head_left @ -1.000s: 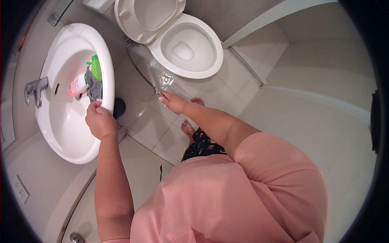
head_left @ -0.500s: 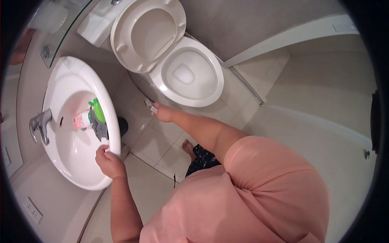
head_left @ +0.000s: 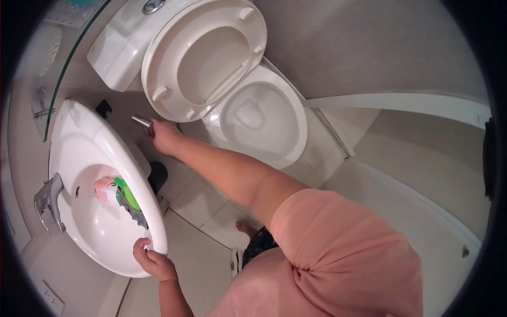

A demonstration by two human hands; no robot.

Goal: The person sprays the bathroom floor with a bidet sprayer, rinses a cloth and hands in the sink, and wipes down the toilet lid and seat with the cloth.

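My right hand (head_left: pixel 167 138) is wrapped round a silver handheld bidet sprayer (head_left: pixel 141 122), its metal end poking out toward the wall beside the toilet. A small black wall holder (head_left: pixel 104 109) is close by, to the left of the sprayer. At the sink's near rim is my left hand (head_left: pixel 154 262), fingers loosely curled but apart, with nothing visible in them. Inside the white sink (head_left: pixel 105 238) lie a pink-and-white bottle (head_left: pixel 106 190), a bright green object (head_left: pixel 127 194) and a grey cloth (head_left: pixel 131 210), the last two against the basin's right wall.
The toilet (head_left: pixel 296 142) stands ahead with its lid and seat raised. A chrome faucet (head_left: pixel 48 201) is on the sink's left side. A glass shelf (head_left: pixel 68 68) juts out at upper left. Under the sink stands a dark bin-like object (head_left: pixel 158 174). A shower ledge (head_left: pixel 412 185) lies right.
My right hand has moved left with the sprayer, from over the floor to near the wall holder. The view has shifted. My left hand's fingers have loosened at the sink rim.
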